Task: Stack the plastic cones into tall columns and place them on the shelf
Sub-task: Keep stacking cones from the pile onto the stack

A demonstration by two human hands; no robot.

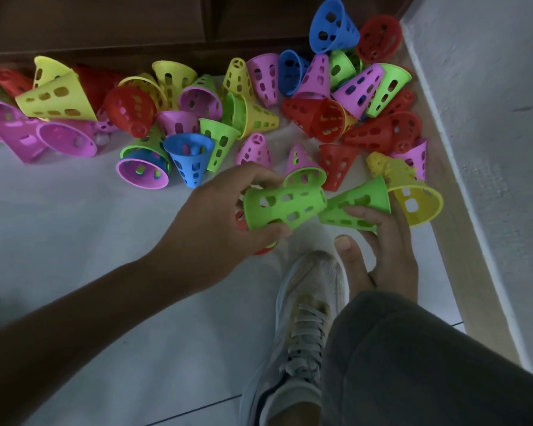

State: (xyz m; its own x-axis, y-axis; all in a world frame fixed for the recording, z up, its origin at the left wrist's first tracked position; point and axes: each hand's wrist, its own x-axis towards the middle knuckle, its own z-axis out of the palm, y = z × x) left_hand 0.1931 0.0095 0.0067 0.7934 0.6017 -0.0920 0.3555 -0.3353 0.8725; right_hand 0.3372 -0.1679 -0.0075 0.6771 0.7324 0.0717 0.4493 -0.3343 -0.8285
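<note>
My left hand (216,222) grips a green perforated cone (285,207) lying sideways, wide end to the left; something red shows beneath it under my palm. My right hand (385,256) holds a second green cone (356,207) from below, its narrow end pointing at the first cone's narrow end, the two nearly touching. A yellow cone (413,201) lies just right of it on the floor. Many loose cones, pink, red, yellow, green and blue, form a pile (197,118) spread across the floor beyond my hands.
Dark wooden furniture (105,26) runs along the top edge behind the pile. A white wall (490,118) with a skirting strip closes the right side. My shoe (305,318) and trouser leg (428,364) sit below the hands on the pale tiled floor (90,226).
</note>
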